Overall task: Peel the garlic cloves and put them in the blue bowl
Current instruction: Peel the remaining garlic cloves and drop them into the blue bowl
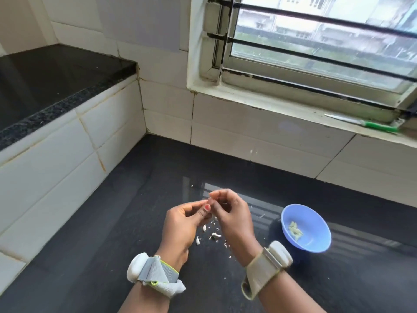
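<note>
Above the dark counter, my left hand and my right hand meet fingertip to fingertip. Both pinch a small garlic clove that their fingers mostly hide. White scraps of garlic skin lie scattered on the counter under and between my hands. To the right stands the blue bowl, with several pale peeled cloves lying inside it. The bowl is a hand's width from my right wrist.
The black counter meets white tiled walls at the back and left. A raised dark ledge runs along the left. A knife with a green handle lies on the window sill at the right.
</note>
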Motion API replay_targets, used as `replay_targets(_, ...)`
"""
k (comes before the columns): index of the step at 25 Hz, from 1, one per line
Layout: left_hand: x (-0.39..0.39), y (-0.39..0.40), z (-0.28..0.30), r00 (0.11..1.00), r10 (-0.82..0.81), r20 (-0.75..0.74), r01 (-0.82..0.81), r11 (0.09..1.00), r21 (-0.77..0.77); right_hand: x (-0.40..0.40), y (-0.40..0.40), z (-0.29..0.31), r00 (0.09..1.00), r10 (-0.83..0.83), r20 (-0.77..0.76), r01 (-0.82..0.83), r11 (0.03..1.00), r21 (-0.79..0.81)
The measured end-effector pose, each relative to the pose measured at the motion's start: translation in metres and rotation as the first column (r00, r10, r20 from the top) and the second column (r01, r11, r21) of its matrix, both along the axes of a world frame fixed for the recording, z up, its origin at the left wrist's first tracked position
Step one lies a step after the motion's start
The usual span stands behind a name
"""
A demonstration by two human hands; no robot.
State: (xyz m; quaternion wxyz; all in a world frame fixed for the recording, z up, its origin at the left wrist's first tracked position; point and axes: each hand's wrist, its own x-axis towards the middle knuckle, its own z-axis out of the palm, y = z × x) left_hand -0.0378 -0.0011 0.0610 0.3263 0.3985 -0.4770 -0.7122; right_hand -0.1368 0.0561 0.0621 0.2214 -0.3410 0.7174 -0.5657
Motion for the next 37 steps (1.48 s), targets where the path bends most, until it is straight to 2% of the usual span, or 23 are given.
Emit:
replay_targets(4,-0.015,0.015,-0.004,0.991,0.003,0.137,0.02,0.986,-0.163,-0.019,0.031,-0.004,1.0,-0.011,-0.002,0.011,0.997,0.073)
replay_targets(6,-0.019,0.015,-0.002,0.984,-0.04,0.175,0.079,0.971,-0.223,-0.026,0.039,0.0,1.0,0.018,-0.018,-0.017,0.997,0.081)
replay_targets(9,-0.023,0.015,-0.002,0.959,-0.128,0.253,0.197,0.942,-0.271,-0.033,0.046,-0.002,0.989,0.016,-0.149,0.006,0.989,0.148)
replay_targets(13,-0.025,0.017,-0.006,0.878,-0.159,0.451,0.366,0.831,-0.419,-0.035,0.044,-0.006,0.951,-0.012,-0.309,0.055,0.99,0.131)
replay_targets(15,-0.027,0.018,-0.005,0.895,-0.229,0.383,0.361,0.875,-0.322,-0.037,0.046,-0.006,0.953,-0.026,-0.301,0.052,0.996,0.079)
replay_targets(17,-0.028,0.02,-0.001,0.943,-0.277,0.184,0.294,0.953,-0.074,-0.036,0.049,-0.007,0.969,-0.062,-0.238,0.069,0.997,0.017)
replay_targets(19,-0.028,0.021,0.002,0.969,-0.247,-0.004,0.244,0.956,0.163,-0.033,0.051,-0.007,0.976,-0.104,-0.191,0.104,0.995,-0.01)
replay_targets(20,-0.027,0.02,0.001,0.976,-0.214,-0.048,0.219,0.95,0.222,-0.031,0.052,-0.008,0.98,-0.112,-0.164,0.113,0.994,-0.002)
replay_targets(22,-0.027,0.02,0.0,0.987,-0.147,-0.066,0.159,0.957,0.242,-0.029,0.054,-0.007,0.991,-0.101,-0.083,0.105,0.994,0.039)
replay_targets(27,-0.028,0.027,0.0,0.998,-0.068,-0.013,0.069,0.997,0.043,-0.025,0.055,0.001,0.998,-0.058,0.039,0.055,0.996,0.072)
replay_targets(33,-0.03,0.026,-0.004,0.996,-0.053,0.07,0.066,0.976,-0.208,-0.028,0.055,0.013,0.998,-0.02,-0.059,0.027,0.991,0.129)
replay_targets(37,-0.028,0.026,-0.013,0.99,0.007,0.138,0.051,0.908,-0.415,-0.031,0.051,0.013,0.999,0.005,-0.047,0.002,0.989,0.148)
